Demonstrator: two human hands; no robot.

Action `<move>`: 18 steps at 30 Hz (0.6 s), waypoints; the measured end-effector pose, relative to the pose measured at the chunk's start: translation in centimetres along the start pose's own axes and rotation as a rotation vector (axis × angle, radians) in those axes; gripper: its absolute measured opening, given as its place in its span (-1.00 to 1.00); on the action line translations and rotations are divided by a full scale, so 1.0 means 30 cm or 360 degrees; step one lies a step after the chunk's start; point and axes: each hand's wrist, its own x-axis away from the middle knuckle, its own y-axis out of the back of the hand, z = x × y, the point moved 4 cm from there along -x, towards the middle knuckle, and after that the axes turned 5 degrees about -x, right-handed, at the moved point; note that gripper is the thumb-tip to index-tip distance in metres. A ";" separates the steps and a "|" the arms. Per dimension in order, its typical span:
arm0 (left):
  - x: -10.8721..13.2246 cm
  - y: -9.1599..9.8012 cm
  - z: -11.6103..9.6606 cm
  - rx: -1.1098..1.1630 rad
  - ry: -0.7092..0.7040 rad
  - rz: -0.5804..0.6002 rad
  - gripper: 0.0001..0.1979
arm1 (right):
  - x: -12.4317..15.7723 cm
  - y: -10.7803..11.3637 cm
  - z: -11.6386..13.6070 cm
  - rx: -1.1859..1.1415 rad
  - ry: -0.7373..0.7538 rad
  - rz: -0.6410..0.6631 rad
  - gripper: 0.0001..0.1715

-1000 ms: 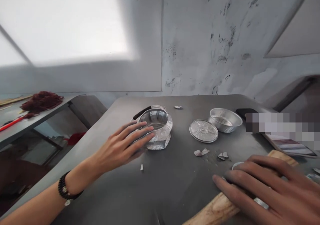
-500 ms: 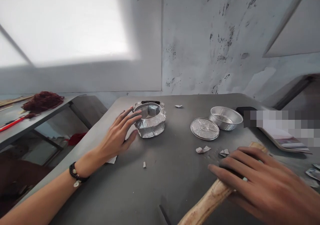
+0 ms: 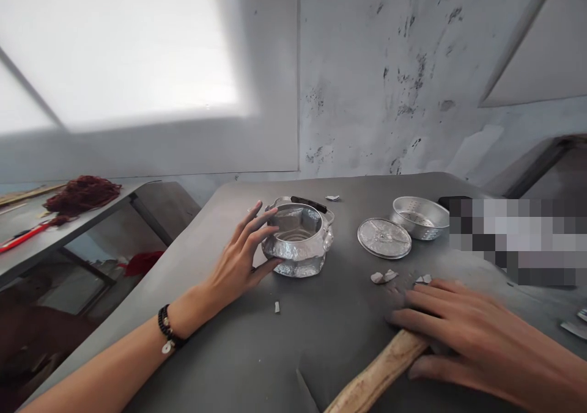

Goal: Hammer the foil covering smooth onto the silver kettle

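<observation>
A dented silver metal pot (image 3: 298,251) with a dark grip on its raised handle stands open on the grey table (image 3: 238,352). My left hand (image 3: 243,248) is at the pot's left side, its fingers spread over the rim and the thumb against the wall. At the lower right, my right hand (image 3: 463,324) is closed round a pale wooden handle (image 3: 376,373) that runs down past the bottom edge of the view; its far end is hidden. A dark thin pointed object (image 3: 308,391) lies left of the handle.
Right of the pot are a round silver lid (image 3: 384,238) and a perforated metal bowl (image 3: 419,217). Crumpled scraps (image 3: 384,277) lie nearby, and a small white piece (image 3: 277,307) is in front of the pot. Reddish-brown fibre (image 3: 85,194) sits on the left side table.
The pot has shifted right and nearer, and has turned so its handle grip slants. My left hand has moved right with it. The right hand stays on the wooden handle, its fingers slightly shifted.
</observation>
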 end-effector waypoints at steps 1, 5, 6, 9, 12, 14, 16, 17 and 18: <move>0.004 -0.005 0.006 -0.0005 0.0013 0.0002 -0.36 | -0.005 0.015 0.000 -0.0011 0.0001 -0.0049 -0.87; 0.022 -0.029 0.033 0.0048 0.0117 0.0045 -0.35 | -0.019 0.113 -0.034 0.0064 -0.0081 -0.0297 -0.80; 0.024 -0.032 0.035 0.0055 0.0136 0.0048 -0.39 | -0.017 0.141 -0.051 0.0117 -0.0145 -0.0367 -0.79; 0.015 -0.019 0.022 -0.0004 0.0107 -0.0027 -0.55 | -0.015 0.173 -0.064 0.0156 0.0040 -0.0235 -0.92; -0.002 0.010 -0.008 -0.0123 -0.0014 -0.0133 -0.64 | -0.009 0.177 -0.082 0.0280 -0.0252 -0.0401 -0.89; -0.008 0.023 -0.022 -0.0149 -0.0058 -0.0147 -0.65 | -0.014 0.148 -0.059 0.0244 -0.0172 -0.0393 -0.91; -0.009 0.033 -0.028 -0.0124 -0.0073 -0.0156 -0.64 | -0.022 0.112 -0.032 0.0203 -0.0061 -0.0324 -0.85; -0.007 0.037 -0.029 -0.0099 -0.0072 -0.0165 -0.63 | -0.025 0.096 -0.021 0.0205 -0.0027 -0.0288 -0.81; -0.006 0.040 -0.030 -0.0067 -0.0064 -0.0174 -0.62 | -0.027 0.083 -0.013 0.0225 -0.0013 -0.0261 -0.76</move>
